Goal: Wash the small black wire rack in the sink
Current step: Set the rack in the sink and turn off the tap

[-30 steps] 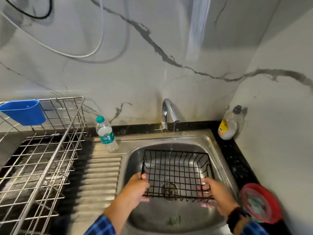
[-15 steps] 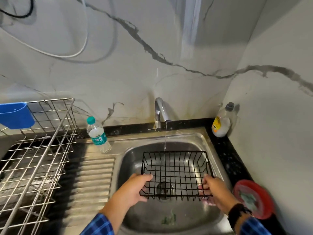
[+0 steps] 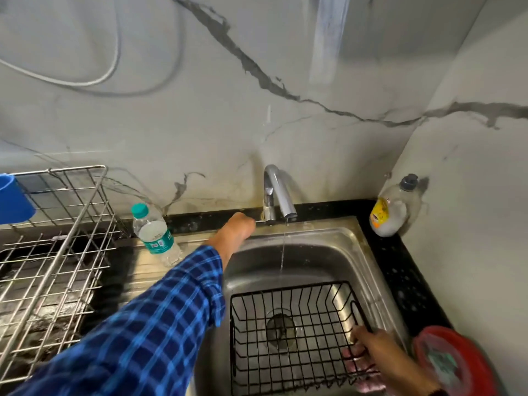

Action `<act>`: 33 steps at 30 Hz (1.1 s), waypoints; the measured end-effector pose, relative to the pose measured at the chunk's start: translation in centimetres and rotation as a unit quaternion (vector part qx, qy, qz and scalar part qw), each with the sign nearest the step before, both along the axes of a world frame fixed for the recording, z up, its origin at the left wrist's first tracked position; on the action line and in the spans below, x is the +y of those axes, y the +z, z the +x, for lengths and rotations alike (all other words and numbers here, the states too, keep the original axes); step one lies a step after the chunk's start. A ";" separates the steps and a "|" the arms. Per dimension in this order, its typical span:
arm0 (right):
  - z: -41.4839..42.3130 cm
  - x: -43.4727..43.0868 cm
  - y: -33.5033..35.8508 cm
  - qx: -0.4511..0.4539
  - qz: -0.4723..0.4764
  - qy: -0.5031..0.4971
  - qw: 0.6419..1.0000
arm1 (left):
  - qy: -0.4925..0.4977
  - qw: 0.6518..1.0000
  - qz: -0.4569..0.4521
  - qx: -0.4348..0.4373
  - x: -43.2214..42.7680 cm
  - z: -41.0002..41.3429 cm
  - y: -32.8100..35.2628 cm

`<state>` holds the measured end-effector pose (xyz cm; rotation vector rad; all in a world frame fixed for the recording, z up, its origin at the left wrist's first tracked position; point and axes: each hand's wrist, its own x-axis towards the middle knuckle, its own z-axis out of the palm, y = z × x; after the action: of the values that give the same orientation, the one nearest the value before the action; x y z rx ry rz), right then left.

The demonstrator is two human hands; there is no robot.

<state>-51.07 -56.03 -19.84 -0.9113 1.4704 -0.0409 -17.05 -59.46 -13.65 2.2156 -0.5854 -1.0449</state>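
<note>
The small black wire rack [image 3: 291,335] sits inside the steel sink [image 3: 337,244], over the drain. My right hand [image 3: 377,352] grips the rack's right side, fingers curled through the wires. My left hand [image 3: 235,228] is stretched to the back of the sink, its fingers curled at the lever beside the chrome tap [image 3: 275,192]. A thin stream of water [image 3: 283,252] falls from the spout into the basin, behind the rack.
A clear water bottle [image 3: 155,234] with a green cap stands left of the tap. A large steel dish rack [image 3: 51,241] with a blue cup [image 3: 13,198] fills the left counter. A dish soap bottle [image 3: 391,207] sits in the back right corner, a red lid [image 3: 451,364] at the right.
My left hand has let go of the rack's left side and reached up to the tap lever. The right hand keeps hold of the rack, which now sits lower and nearer me.
</note>
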 end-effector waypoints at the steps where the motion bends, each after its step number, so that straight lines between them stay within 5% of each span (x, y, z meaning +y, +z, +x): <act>1: 0.2 -0.2 -0.2 -0.001 0.008 -0.002 1.000 | 0.016 1.000 0.002 0.017 -0.5 0.2 -0.3; 6: 0.0 -0.3 -1.0 0.008 0.022 -0.007 1.000 | 0.132 0.983 -0.059 0.112 -1.1 0.5 -1.8; 17: 0.0 0.1 -0.8 0.001 0.012 0.012 1.000 | 0.017 0.975 -0.149 0.165 -0.3 -0.9 -1.0; 33: -0.8 0.6 -1.2 -0.026 0.002 0.011 1.000 | -0.065 0.974 -0.138 0.166 1.2 -2.0 0.2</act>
<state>-51.87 -55.38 -21.03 -0.9159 1.4108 -0.0448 -19.09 -58.30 -13.46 1.7341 -0.6831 -1.2826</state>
